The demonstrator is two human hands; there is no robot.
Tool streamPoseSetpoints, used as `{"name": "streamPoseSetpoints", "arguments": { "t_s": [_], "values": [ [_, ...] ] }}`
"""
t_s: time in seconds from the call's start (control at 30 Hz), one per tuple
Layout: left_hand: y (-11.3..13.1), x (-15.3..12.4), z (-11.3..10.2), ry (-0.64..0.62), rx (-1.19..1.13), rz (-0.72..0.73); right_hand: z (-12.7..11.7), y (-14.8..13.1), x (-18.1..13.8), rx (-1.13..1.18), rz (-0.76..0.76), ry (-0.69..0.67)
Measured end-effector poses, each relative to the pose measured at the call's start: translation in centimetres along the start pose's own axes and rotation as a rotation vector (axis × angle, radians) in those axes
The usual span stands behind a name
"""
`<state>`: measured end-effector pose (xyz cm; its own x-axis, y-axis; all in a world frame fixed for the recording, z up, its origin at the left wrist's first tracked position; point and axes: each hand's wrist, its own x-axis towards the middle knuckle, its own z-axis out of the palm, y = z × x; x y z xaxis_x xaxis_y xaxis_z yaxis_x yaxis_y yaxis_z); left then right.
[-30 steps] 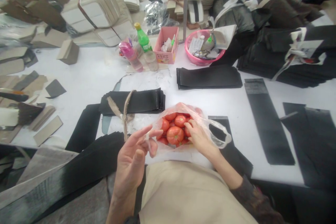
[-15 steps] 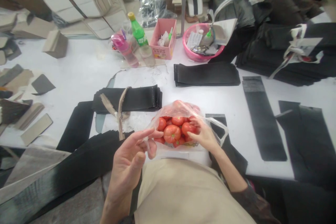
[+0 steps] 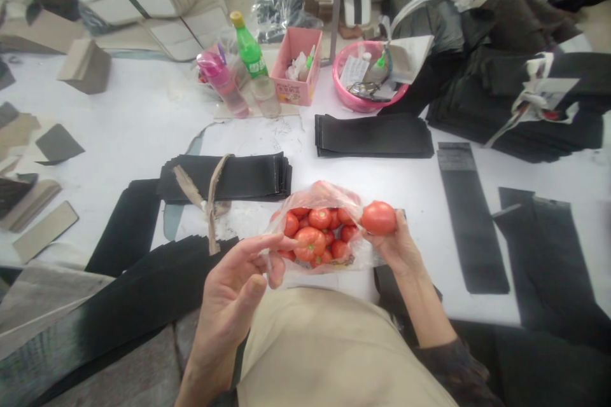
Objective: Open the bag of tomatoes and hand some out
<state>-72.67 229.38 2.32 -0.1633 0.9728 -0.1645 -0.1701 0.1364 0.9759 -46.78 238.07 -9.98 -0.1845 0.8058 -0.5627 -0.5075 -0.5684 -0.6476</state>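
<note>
A clear plastic bag (image 3: 319, 189) full of red tomatoes (image 3: 310, 243) lies on the table in front of me, its mouth facing me. My right hand (image 3: 389, 245) is closed round a single tomato (image 3: 379, 218), held just right of the bag's mouth. At the bag's left edge, my left hand (image 3: 243, 286) has its fingers curled on the thin plastic, with the index finger reaching over the opening. The thumb of that hand stands apart from the fingers.
Stacks of black strips (image 3: 229, 178) lie behind the bag, one under a beige tie. Farther back stand a pink cup (image 3: 222, 82), a green bottle (image 3: 249, 48), a pink box (image 3: 296, 67) and a pink basin (image 3: 370, 98). A post (image 3: 337, 6) rises behind them.
My right hand has come out of the bag and moved right, now with a tomato in it. My left hand stays at the bag's left edge.
</note>
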Motion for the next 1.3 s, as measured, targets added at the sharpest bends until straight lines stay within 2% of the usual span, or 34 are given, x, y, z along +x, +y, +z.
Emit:
{"name": "streamPoseSetpoints", "arguments": {
  "t_s": [0.1, 0.23, 0.37, 0.53, 0.67, 0.73, 0.9, 0.97, 1.07, 1.17, 1.3],
  "values": [
    [-0.1, 0.3, 0.3, 0.042, -0.005, 0.026, -0.2, -0.1, -0.6, 0.117, 0.044, -0.009],
    [-0.4, 0.7, 0.5, 0.022, 0.006, 0.076, 1.1, -0.2, -1.6, 0.183, 0.122, -0.001],
    [-0.2, 0.9, 0.9, 0.038, 0.053, 0.040, 2.4, 0.7, -2.2, 0.192, 0.172, -0.064],
    [0.0, 0.6, 1.2, 0.027, 0.143, -0.007, 3.9, 1.6, -3.1, 0.114, 0.144, -0.100],
    [-0.3, 0.6, 0.9, 0.031, 0.181, -0.042, 5.7, 0.9, -3.3, 0.025, 0.004, -0.186],
    [-0.5, 0.6, 0.8, 0.037, 0.193, -0.045, 5.9, 0.6, -3.1, -0.106, -0.090, -0.208],
    [-1.0, 0.7, 0.7, 0.047, 0.162, 0.025, 4.3, 1.5, -2.0, -0.654, -0.189, -0.061],
    [-1.2, 0.7, 0.7, 0.063, 0.113, 0.055, 4.3, 2.3, -1.4, -0.968, -0.288, -0.049],
    [-1.2, 0.7, 0.6, 0.061, 0.035, 0.102, 5.4, 3.3, -0.2, -1.518, -0.423, -0.073],
    [-1.1, 0.7, 0.6, 0.049, -0.016, 0.136, 6.9, 4.1, 1.3, -1.897, -0.349, -0.159],
    [-1.0, 0.9, 0.7, 0.042, -0.013, 0.151, 7.7, 5.0, 3.2, -1.977, -0.295, -0.221]
  ]
}}
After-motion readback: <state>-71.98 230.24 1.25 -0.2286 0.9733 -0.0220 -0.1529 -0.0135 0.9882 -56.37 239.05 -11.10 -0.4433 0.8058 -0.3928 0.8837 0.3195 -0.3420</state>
